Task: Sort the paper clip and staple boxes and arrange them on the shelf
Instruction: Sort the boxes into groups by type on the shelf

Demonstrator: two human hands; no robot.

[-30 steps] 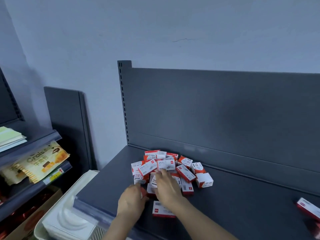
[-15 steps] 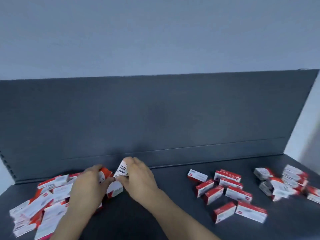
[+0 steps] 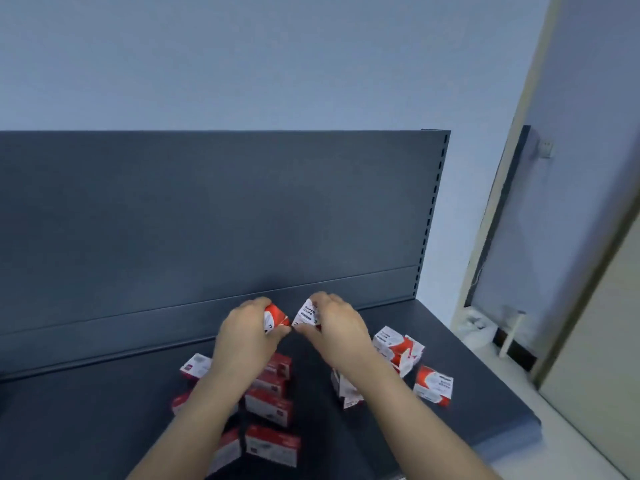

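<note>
Both hands are raised over the dark grey shelf (image 3: 467,386), each holding a small red and white box. My left hand (image 3: 247,336) grips one box (image 3: 275,318) with a red corner showing. My right hand (image 3: 337,329) pinches a box (image 3: 306,313) printed "PAPER CLIPS". The two boxes nearly touch. Below my left arm lie several flat red and white boxes (image 3: 270,407) in a loose group. To the right, under my right arm, sits a cluster of paper clip boxes (image 3: 398,344), with one more (image 3: 433,386) lying apart.
The shelf's dark back panel (image 3: 207,220) rises behind the hands. Its right end (image 3: 530,431) meets a pale wall and a door frame (image 3: 571,306). White objects lie on the floor (image 3: 478,329) beyond the shelf's end.
The view has swung right along the shelf, from the mixed pile at the left end to the sorted groups at the right. Both hands have carried their boxes along.
</note>
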